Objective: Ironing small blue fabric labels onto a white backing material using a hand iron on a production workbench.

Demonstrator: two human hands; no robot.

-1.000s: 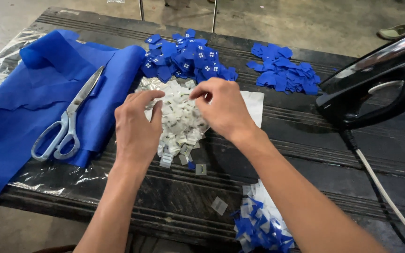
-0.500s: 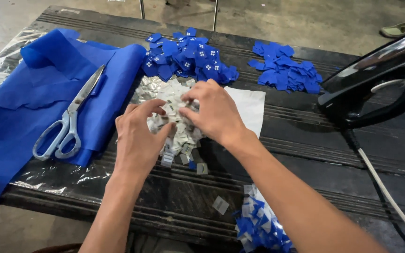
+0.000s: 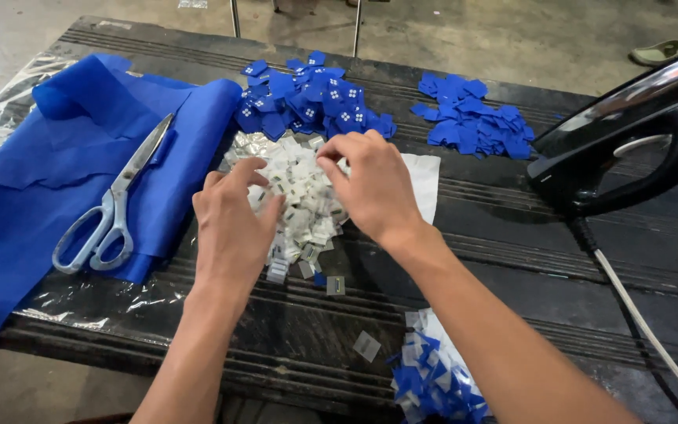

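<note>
- Since half a second ago, both hands are drawing slightly apart over the pile of small white squares [image 3: 300, 196], the right one lifting toward the far edge of the heap.
- Left hand [image 3: 233, 228] is lying palm down on the near left side of the pile, wrist straight, fingers loosely curled and slightly spread, fingertips resting on the white pieces; it is not pinching anything that can be made out.
- Right hand [image 3: 370, 184] is arching over the far right part of the pile, forearm coming in from the lower right, thumb and forefinger pressing together at the tips; whether a white square is caught between them cannot be told.
- Just beyond the right fingertips, a heap of blue squares [image 3: 311, 106] is sitting, with a second blue heap [image 3: 472, 126] farther to the right.
- Left of the left hand, scissors [image 3: 111, 212] are lying on folded blue cloth [image 3: 56, 157].
- Well to the right of the right hand, a black iron [image 3: 629, 141] is resting on the dark table [image 3: 512, 267].
- Near the right forearm, a mixed blue and white bundle [image 3: 433, 381] is sitting at the table's near edge.
</note>
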